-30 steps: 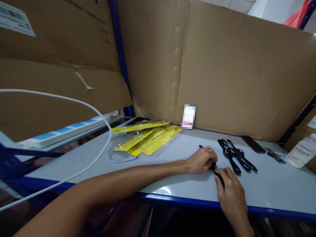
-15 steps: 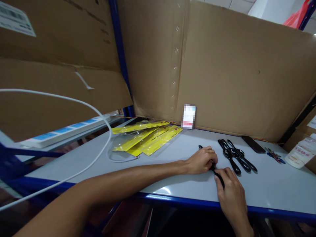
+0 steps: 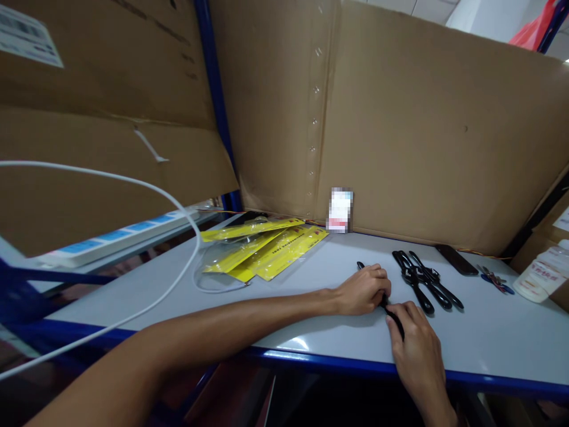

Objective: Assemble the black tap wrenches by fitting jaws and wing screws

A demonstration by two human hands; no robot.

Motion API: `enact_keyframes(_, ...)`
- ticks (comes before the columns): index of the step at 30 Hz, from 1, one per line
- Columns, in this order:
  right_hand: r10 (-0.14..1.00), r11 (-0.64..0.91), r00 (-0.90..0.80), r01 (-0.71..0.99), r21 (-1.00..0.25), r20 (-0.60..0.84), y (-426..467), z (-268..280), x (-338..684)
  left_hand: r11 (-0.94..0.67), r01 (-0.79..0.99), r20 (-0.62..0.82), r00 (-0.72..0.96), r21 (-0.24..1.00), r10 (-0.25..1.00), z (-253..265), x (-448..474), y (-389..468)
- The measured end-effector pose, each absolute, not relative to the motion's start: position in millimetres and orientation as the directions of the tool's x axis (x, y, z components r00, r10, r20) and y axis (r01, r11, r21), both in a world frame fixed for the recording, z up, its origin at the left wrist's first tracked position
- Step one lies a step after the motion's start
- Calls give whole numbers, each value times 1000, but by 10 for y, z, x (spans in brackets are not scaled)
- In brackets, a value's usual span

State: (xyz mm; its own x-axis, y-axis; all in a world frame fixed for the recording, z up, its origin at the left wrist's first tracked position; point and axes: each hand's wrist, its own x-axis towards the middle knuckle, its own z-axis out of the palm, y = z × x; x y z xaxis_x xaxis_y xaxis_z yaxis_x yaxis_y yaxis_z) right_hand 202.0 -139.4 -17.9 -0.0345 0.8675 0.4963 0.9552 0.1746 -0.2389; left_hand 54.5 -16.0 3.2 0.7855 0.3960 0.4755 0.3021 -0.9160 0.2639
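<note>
A slim black hand tool (image 3: pixel 395 319) lies across the tabletop under both of my hands. My left hand (image 3: pixel 365 290) is closed round its upper part, with one dark tip poking out beyond the knuckles. Lower down, my right hand (image 3: pixel 416 338) grips the near end of the same tool, thumb along its side. The middle of the tool is mostly covered by my fingers. Just to the right, several similar black tools (image 3: pixel 424 283) with long rounded handles lie side by side.
Yellow cards in clear plastic packaging (image 3: pixel 284 254) are fanned out at left. A lit phone (image 3: pixel 340 210) leans on the cardboard wall (image 3: pixel 409 130). At right are a dark phone (image 3: pixel 457 260), keys (image 3: pixel 495 279) and a white bottle (image 3: pixel 540 276). A white cable (image 3: pixel 189 222) loops in front.
</note>
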Motion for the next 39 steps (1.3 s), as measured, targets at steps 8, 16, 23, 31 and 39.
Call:
enact_keyframes(8, 878, 176, -25, 945, -274, 478, -1390, -182, 2025, -872, 404, 539, 685, 278, 489, 42, 541, -196)
enact_keyframes(16, 880, 181, -25, 940, -287, 473, -1384, -198, 2028, -921, 319, 454, 802, 222, 387, 50, 535, -164)
enact_keyframes(23, 880, 176, -14, 938, -299, 474, -1385, -202, 2026, -926, 289, 499, 781, 242, 374, 30, 531, -163)
enact_keyframes(31, 866, 188, -33, 946, -264, 498, -1384, -208, 2029, -867, 421, 519, 695, 267, 497, 26, 547, -188)
enact_keyframes(39, 878, 183, -24, 940, -289, 479, -1389, -192, 2036, -927, 218, 490, 799, 305, 349, 43, 529, -150)
